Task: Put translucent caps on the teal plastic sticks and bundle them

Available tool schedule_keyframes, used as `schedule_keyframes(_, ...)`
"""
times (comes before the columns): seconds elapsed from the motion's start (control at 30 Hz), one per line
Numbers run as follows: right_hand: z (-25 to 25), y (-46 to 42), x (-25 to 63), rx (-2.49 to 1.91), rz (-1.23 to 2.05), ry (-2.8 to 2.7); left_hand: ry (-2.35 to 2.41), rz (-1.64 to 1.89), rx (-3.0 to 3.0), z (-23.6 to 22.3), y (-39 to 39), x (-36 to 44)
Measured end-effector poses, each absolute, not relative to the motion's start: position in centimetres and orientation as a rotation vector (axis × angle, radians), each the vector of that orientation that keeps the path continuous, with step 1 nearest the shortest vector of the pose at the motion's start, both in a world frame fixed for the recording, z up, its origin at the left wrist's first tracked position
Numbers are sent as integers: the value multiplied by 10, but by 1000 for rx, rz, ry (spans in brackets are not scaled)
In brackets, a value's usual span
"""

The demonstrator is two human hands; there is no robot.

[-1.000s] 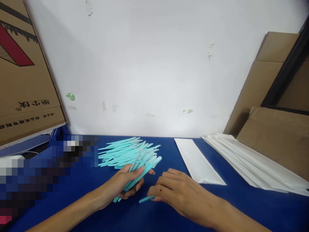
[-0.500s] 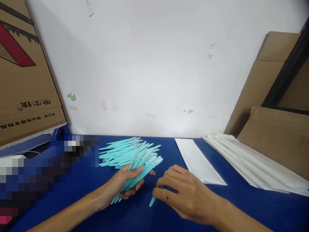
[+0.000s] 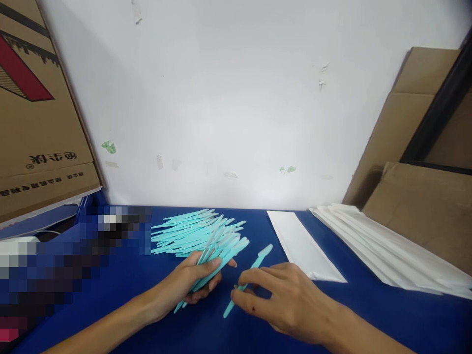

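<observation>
My left hand (image 3: 191,275) is closed around a bundle of turquoise eyebrow razors (image 3: 226,250), their pale blade ends fanned toward the upper right. Just to its right, my right hand (image 3: 282,300) pinches a single turquoise eyebrow razor (image 3: 262,255) between thumb and fingers. That razor lies slantwise, pale blade end up and handle tip down, apart from the bundle. Behind my left hand, a loose pile of the same razors (image 3: 173,235) is spread on the blue table (image 3: 206,334).
A flat white plastic bag (image 3: 304,246) lies beyond my right hand, with a stack of similar white bags (image 3: 379,253) farther right. Cardboard boxes stand at the left (image 3: 47,123) and right (image 3: 424,211). A white wall (image 3: 236,108) rises behind the table.
The razor in my right hand now shows much more of its length, including its blade end. My right hand has shifted slightly down. My left hand keeps its bundle nearly in place.
</observation>
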State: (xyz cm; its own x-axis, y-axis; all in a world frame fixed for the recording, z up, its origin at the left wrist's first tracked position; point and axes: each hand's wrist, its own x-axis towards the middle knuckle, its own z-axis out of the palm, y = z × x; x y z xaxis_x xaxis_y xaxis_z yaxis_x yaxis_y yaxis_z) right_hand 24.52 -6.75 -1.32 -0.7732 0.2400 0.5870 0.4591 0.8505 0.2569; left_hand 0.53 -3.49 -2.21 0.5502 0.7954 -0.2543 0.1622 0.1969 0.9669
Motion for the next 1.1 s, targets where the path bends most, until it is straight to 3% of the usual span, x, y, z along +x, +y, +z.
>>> schedule_keyframes(0.53,-19,-66,240,-495,-496,-2467,942,601,1345,-29,-37,7)
schedule_keyframes(0.87,-25,-71,242,-534,-47,-2700,1049,677,1101,-28,-46,19)
schedule_keyframes(1.1,-26,-65,242,-549,-80,-2478,1006,828,1177,-16,-35,8)
